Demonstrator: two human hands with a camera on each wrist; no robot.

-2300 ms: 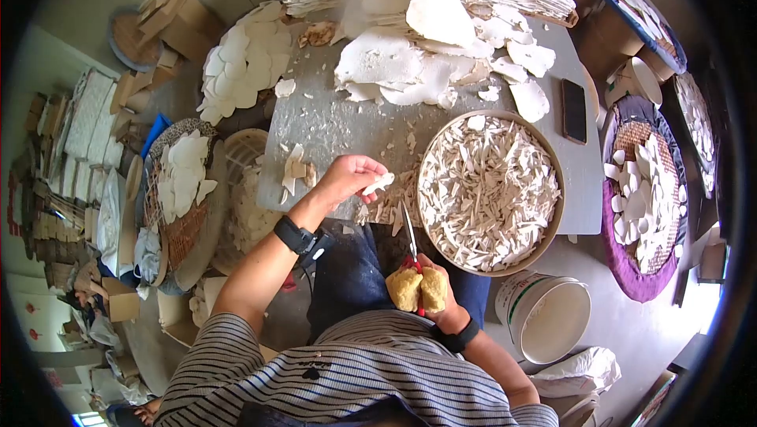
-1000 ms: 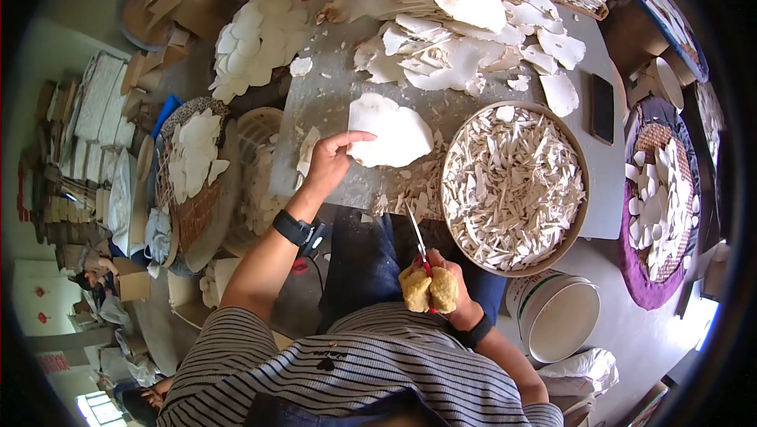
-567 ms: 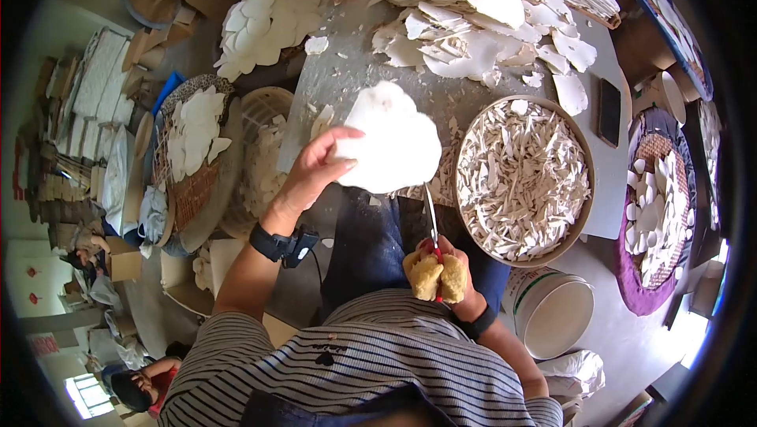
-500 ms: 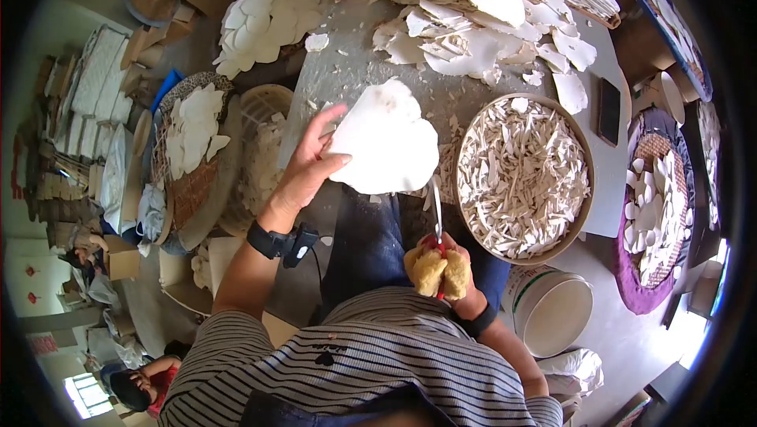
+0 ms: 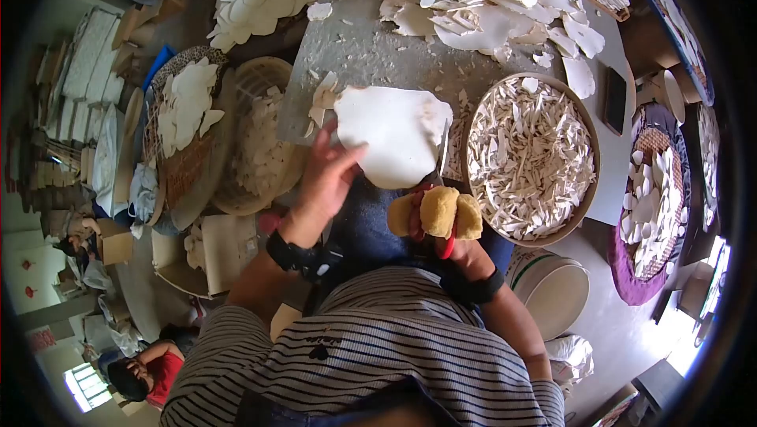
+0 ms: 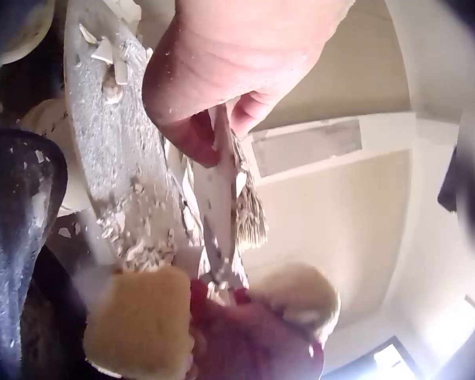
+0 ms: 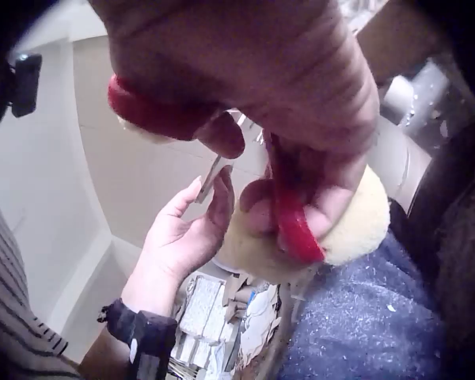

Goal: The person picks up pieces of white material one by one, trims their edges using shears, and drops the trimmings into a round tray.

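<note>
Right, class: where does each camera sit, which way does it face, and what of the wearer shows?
Head: on the head, facing forward and down at the white piece; left hand, right hand and striped shirt show.
Left wrist: on that wrist, facing the left hand pinching the piece; both hands show.
Right wrist: on that wrist, facing the red scissor handles; both hands, shirt and trousers show.
Shared: both wrist views show the piece nearly edge-on.

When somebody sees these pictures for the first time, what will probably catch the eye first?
Most likely the broad white sheet that the left hand pinches, near the edge of the grey table. Next come the red-handled scissors with thick yellow padding in the right hand, and the round tray heaped with white slivers, right of the sheet.
</note>
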